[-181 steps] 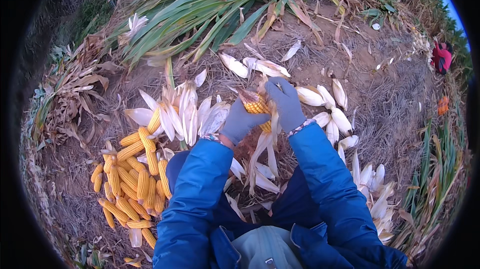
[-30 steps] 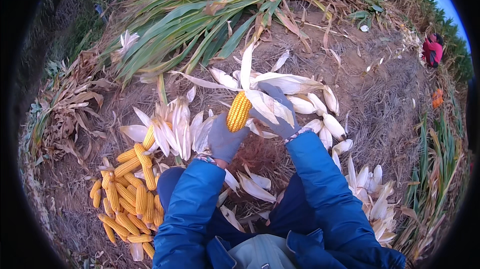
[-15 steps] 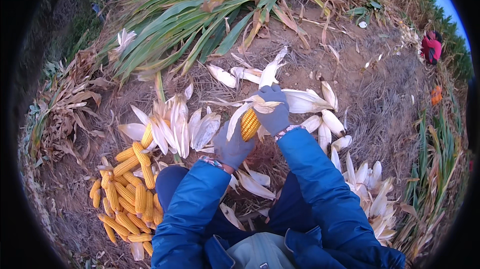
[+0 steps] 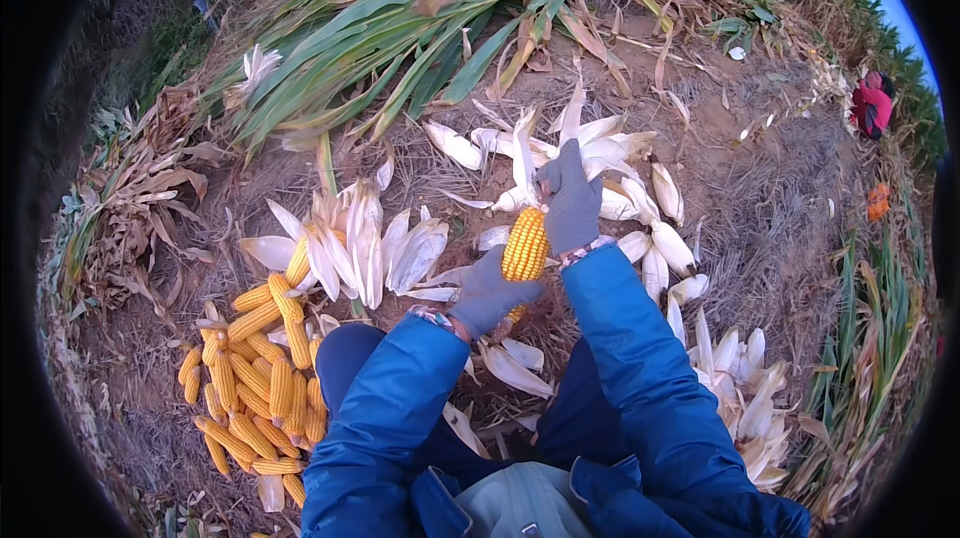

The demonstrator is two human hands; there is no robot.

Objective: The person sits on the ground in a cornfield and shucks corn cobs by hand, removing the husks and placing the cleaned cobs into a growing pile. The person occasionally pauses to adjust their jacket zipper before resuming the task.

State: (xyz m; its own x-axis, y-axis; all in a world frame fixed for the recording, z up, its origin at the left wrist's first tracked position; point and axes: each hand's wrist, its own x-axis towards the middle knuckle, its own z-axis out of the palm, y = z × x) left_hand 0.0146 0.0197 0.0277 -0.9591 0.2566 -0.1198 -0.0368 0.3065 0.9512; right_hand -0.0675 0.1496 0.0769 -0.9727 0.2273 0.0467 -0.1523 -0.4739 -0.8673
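My gloved left hand (image 4: pixel 490 295) is wrapped round the lower part of a bare yellow ear of corn (image 4: pixel 526 243), whose tip shows below the fingers. At the ear's upper end, my gloved right hand (image 4: pixel 574 206) is closed on the pale husk (image 4: pixel 523 158). The husk leaves splay away from the kernels, beyond the fingers. Part of the grip is hidden behind the right hand, so I cannot tell whether husk and ear are still joined.
Husked ears form a yellow pile (image 4: pixel 255 388) at the lower left, beside opened husks (image 4: pixel 350 248). Several unhusked ears (image 4: pixel 670 246) lie to the right, with a heap of husks (image 4: pixel 755 403) nearer me. Cut green stalks (image 4: pixel 400 28) lie ahead. A person in red (image 4: pixel 872 105) is far right.
The husk has been pulled back toward the ear's upper end, baring the kernels. My right hand has shifted slightly right and turned; my left hand has moved slightly right with the ear.
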